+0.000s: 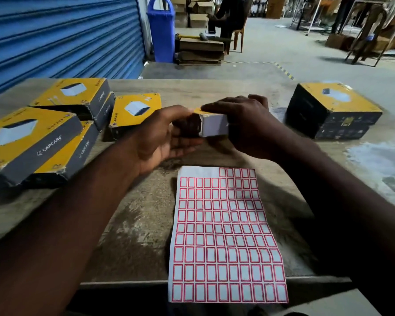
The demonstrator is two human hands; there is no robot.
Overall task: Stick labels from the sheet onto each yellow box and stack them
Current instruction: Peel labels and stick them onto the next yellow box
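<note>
A blue roller shutter (59, 35) fills the far left wall. In front of it, on the left of a worn wooden tabletop (135, 224), lies a loose pile of yellow boxes (12, 135), five that I can count, some leaning on others. Each has a yellow top with a picture of a white device and grey sides. "LAPCARE" in white, with a small logo, reads clearly on the sides of the two nearest; the smaller print is too blurred to read.

Over the middle of the tabletop, the person's left hand (160, 137) cradles a held yellow box (214, 125) from below, thumb on top and fingers underneath. The right hand (244, 124) wraps over its other end, fingers laid across the yellow top. The box's plain white end faces me.

Just nearer, a label sheet (224, 236) lies flat, its near edge hanging past the tabletop's edge. It carries rows of white labels with red borders, all blank. The left part of its top row is bare backing.

On the right stands a stack of two yellow boxes (333, 110), dark-sided, their print unreadable.

Beyond the tabletop are a blue bin (161, 30), flattened cardboard (201, 51) and a seated person (228, 17).
</note>
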